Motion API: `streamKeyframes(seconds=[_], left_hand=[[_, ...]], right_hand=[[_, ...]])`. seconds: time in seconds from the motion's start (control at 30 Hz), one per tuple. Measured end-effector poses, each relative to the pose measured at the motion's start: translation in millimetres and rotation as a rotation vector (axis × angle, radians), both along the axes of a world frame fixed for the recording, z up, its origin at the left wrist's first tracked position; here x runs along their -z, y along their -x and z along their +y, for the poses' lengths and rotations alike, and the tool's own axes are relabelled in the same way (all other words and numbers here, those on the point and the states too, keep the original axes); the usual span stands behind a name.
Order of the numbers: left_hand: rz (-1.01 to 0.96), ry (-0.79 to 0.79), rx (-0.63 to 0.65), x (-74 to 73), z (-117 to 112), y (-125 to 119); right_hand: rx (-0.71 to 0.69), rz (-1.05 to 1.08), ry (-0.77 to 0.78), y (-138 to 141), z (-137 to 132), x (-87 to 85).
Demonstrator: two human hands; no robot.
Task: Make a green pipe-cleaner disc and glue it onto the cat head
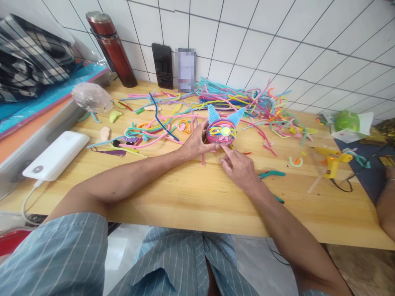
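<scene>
A round figure wound from colourful pipe cleaners [221, 130], with two blue pointed ears and a yellow button-like piece on its front, stands on the table before me. My left hand [197, 142] grips its left side, thumb along the lower front. With an extended index finger, my right hand [240, 166] touches the figure's lower edge; its other fingers are curled and appear to hold nothing. Below the left thumb a short pink strand [203, 159] hangs down. Green-handled pliers [273, 174] lie partly under my right forearm.
Loose pipe cleaners [222, 92] are heaped along the wall. A yellow glue gun [331, 160] rests at right with its cord. A red thermos [112, 49], two phones [162, 65] and a white power bank [57, 155] are at left and back. Another person's arm [385, 205] shows at far right.
</scene>
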State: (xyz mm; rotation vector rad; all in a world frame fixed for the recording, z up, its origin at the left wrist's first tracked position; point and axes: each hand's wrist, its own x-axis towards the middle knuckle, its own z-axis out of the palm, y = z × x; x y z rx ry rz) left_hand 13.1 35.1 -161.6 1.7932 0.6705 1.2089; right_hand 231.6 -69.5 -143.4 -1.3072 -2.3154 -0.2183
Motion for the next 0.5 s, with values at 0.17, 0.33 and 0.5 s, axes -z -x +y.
streamKeyframes(seconds=[0.17, 0.33, 0.5], left_hand=[[0.019, -0.026, -0.017, 2.4, 1.8, 0.2], [0.026, -0.022, -0.025, 0.9, 1.6, -0.1], [0.020, -0.023, -0.009, -1.9, 0.8, 0.2]], right_hand=[[0.000, 0.009, 0.017, -0.7, 0.3, 0.6], [-0.003, 0.006, 0.017, 0.5, -0.3, -0.3], [-0.015, 0.015, 0.012, 1.9, -0.8, -2.0]])
